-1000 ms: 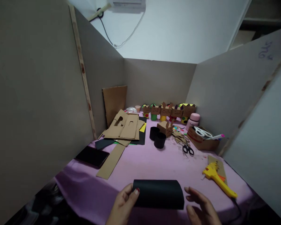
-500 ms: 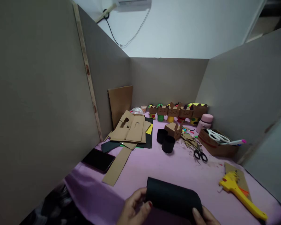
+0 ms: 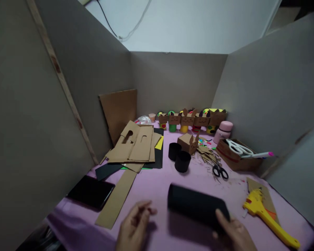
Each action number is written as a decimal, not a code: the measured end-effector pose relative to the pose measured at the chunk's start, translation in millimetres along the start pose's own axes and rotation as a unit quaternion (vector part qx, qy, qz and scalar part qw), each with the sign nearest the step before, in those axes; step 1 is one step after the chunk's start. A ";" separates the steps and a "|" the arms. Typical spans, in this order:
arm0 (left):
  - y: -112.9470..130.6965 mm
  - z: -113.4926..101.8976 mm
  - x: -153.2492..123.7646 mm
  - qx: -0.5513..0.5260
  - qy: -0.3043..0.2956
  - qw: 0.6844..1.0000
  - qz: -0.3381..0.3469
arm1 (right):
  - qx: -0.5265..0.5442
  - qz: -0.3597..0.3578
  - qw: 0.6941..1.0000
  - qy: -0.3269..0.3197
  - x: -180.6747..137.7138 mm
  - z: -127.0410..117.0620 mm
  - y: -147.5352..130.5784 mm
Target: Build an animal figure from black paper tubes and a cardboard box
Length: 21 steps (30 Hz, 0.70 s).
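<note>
Head view: right hand (image 3: 234, 233) is low at the bottom edge, right of ctr, clamped on the right end of the black paper roll (image 3: 196, 207). Its thumb is on top; the other fingers are hidden. The roll lies crosswise w/ a slight tilt, its open left end farther from the camera, over the pink tablecloth (image 3: 157, 184) near the front edge. Can't tell if it rests on the cloth or hangs just above it. Left hand (image 3: 136, 226) is off the roll, just beside its left end, fingers loose and half curled, holding nothing.

Behind the roll, mid-table: two short black tubes (image 3: 182, 161), upright and touching. A small cardboard box figure (image 3: 188, 143) w/ ears sits just behind them to the right. Cardboard scraps (image 3: 208, 155) lie beside that, w/ black scissors (image 3: 220, 171) at their near edge.

Right side: yellow glue gun (image 3: 267, 218) lies partly on a cardboard piece, near the right hand but apart from it. Farther back is an open cardboard box (image 3: 232, 160) w/ white scissors (image 3: 238, 148) and a pink-capped marker (image 3: 261, 154) on top, and a pink bottle (image 3: 223, 130) behind it.

Left side: a stack of cut cardboard sheets (image 3: 134, 143) over dark paper, a long cardboard strip (image 3: 117, 198) and a dark tablet (image 3: 91, 191) flat on the cloth. At the back wall stands a row of cardboard figures (image 3: 192, 120) on coloured tubes.
</note>
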<state>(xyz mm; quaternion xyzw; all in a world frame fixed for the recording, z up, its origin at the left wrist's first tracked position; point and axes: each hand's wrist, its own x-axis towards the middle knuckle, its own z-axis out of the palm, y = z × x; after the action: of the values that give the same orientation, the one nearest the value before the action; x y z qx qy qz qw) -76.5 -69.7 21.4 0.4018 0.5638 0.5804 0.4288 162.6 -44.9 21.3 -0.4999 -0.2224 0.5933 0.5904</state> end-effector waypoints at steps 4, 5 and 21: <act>0.6 -6.4 21.1 0.123 0.021 0.992 0.035 | 0.131 0.011 0.986 0.098 18.1 -7.4 -23.3; -0.8 -4.8 24.8 0.175 -0.012 0.982 0.062 | 0.155 0.021 0.982 0.110 21.0 -9.3 -24.3; 0.5 46.7 38.4 0.185 -0.101 0.968 0.140 | 0.114 0.063 0.987 -0.097 16.7 26.9 -2.8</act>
<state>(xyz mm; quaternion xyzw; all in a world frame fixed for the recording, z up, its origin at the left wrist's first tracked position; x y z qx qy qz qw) -44.0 -18.7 23.2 0.6051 0.5535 0.4768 0.3164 144.2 -20.1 29.0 -0.3823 -0.1779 0.6964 0.5806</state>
